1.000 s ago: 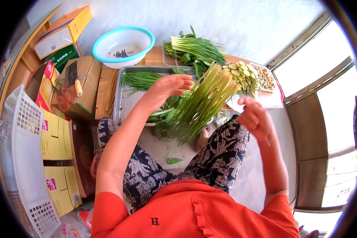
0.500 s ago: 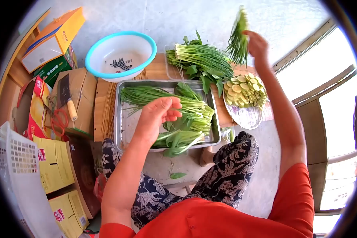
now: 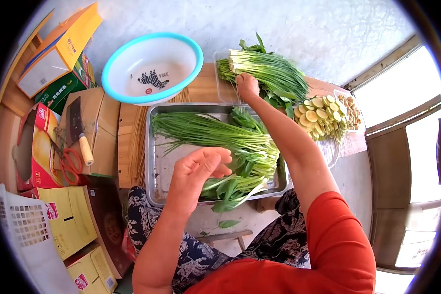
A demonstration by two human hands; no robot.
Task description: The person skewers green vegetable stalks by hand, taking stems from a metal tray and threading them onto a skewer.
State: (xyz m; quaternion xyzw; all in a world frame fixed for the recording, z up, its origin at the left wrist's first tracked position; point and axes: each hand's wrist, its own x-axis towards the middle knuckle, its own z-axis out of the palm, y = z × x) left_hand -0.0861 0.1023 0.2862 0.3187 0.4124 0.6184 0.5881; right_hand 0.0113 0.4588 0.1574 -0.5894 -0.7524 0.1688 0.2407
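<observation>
My left hand (image 3: 199, 172) hovers over the front of the metal tray (image 3: 149, 161), fingers curved and apart, holding nothing. In that tray lie long green stalks (image 3: 201, 128) with pale ends to the right, and leafy greens (image 3: 235, 188) at the front. My right hand (image 3: 248, 86) reaches to the bundle of green stalks (image 3: 269, 68) in the clear plastic container (image 3: 224, 90) behind the tray. Its fingers are bent against the pale end of the bundle; whether they grip any stalks cannot be made out.
A blue-rimmed white basin (image 3: 152, 68) stands at the back left. Skewered slices (image 3: 321, 115) and a small container of pale pieces (image 3: 350, 111) are at the right. On a cardboard box lie a cleaver (image 3: 75, 122) and red scissors (image 3: 71, 164). A white basket (image 3: 32, 230) stands at lower left.
My right hand, which held a bunch of greens high at the right, has come left and down to the bundle behind the tray. My left hand stays over the tray, slightly lower in view.
</observation>
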